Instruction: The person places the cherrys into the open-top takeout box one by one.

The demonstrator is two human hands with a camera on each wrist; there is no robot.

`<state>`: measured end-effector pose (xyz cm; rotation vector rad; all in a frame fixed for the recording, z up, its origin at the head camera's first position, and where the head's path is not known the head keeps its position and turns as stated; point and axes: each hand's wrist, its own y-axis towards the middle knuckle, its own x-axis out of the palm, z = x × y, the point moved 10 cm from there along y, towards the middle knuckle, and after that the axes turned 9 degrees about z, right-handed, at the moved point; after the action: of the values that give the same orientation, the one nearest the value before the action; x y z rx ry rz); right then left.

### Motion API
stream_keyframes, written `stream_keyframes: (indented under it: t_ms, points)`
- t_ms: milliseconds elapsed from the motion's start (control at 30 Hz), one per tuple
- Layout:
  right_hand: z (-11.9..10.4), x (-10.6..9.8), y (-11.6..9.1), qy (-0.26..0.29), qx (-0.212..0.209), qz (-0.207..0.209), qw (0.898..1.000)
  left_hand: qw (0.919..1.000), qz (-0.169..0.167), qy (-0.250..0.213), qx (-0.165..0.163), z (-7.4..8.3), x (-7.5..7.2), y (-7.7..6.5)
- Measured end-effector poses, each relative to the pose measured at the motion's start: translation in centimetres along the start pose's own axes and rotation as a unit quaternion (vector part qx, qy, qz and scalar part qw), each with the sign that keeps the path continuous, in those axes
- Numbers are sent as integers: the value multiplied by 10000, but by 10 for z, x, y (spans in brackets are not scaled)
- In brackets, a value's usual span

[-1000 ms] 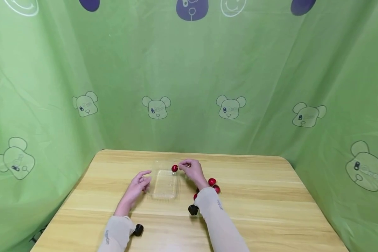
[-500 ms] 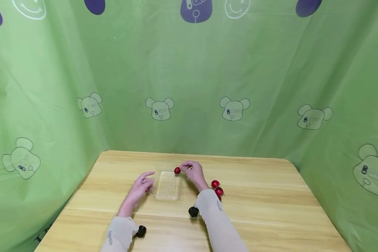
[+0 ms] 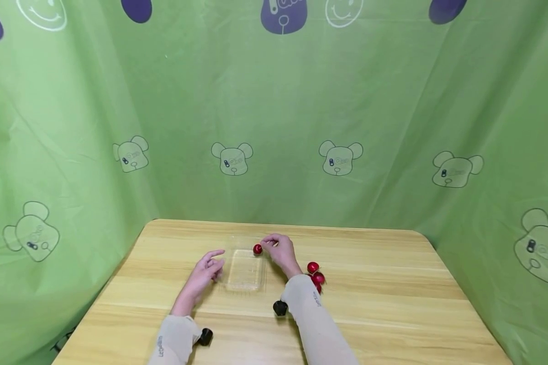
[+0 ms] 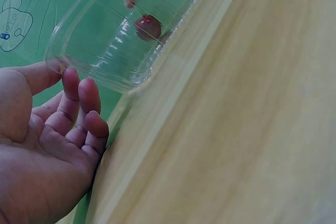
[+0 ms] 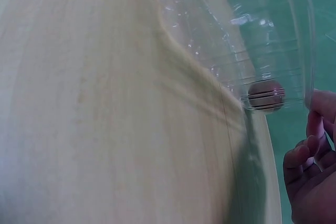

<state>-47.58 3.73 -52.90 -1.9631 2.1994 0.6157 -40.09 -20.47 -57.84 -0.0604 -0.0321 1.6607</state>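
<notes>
A see-through plastic box (image 3: 245,288) lies on the table between both hands. My left hand (image 3: 203,276) is at its left side; in the left wrist view the thumb and forefinger pinch the box's rim. A red cherry (image 3: 258,249) is inside the far right corner of the box, seen through the wall in both wrist views. Right at that corner, my right hand (image 3: 280,252) has thumb and forefinger together beside the cherry, pinching at its stem, which is barely visible.
Several more red cherries (image 3: 318,278) lie to the right of the box, partly hidden by the right sleeve. A black piece (image 3: 280,307) sits on the right wrist, another on the left. Green printed cloth (image 3: 283,197) hangs behind the wooden table (image 3: 392,294).
The cherry has dropped slightly into the box's far right corner, the right hand staying close to it. The left hand keeps its place at the rim. The head view has shifted a little.
</notes>
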Motion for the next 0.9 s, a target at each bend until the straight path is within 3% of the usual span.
stream_keyframes:
  t_ms: [400,900]
  points:
    - [2,-1,-1,-18,127,55,9999,10000,-16,-14,-7,-2,3,0]
    - [7,5,-1,436,369,-109,9983,10000,44,45,2,1,0,-3]
